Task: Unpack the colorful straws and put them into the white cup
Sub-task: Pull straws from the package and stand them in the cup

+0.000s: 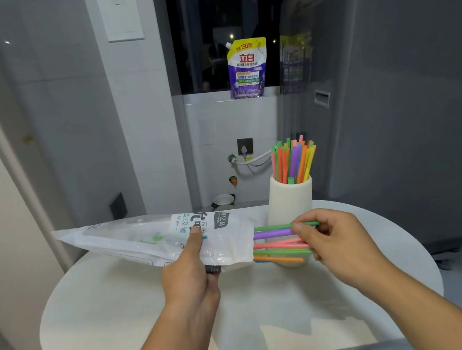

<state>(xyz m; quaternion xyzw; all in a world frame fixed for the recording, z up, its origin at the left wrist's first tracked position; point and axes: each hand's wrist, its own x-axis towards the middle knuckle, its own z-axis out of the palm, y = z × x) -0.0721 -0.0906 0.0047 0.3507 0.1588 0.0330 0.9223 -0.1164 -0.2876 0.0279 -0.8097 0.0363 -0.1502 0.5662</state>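
Left hand [189, 271] clenched on the plastic straw bag [155, 240], thumb pressed flat on top over the printed label, other fingers curled under and out of sight; bag held level above the counter [118, 312], open mouth facing right; right hand [335, 241] pinched around the loose straws [279, 243] poking from the bag mouth, thumb and fingertips closed on their ends, grip tight on several at once; exact count in that grip impossible to tell, fingers cover the tips.

Inner part of the bundle hidden behind the cloudy plastic, only faint green smudges showing through; far left end of the bag flat and crumpled; bottom of the white cup [291, 201] blocked by the straws and right hand; black item at bottom left corner cut off, unidentifiable.

Protruding straws green, purple, pink, orange, lying roughly horizontal and fanned slightly; white cup ribbed, upright at the back right of the counter, just behind the right hand; cup straws [295, 160] standing packed in it, leaning right, orange, green, purple, pink, yellow.
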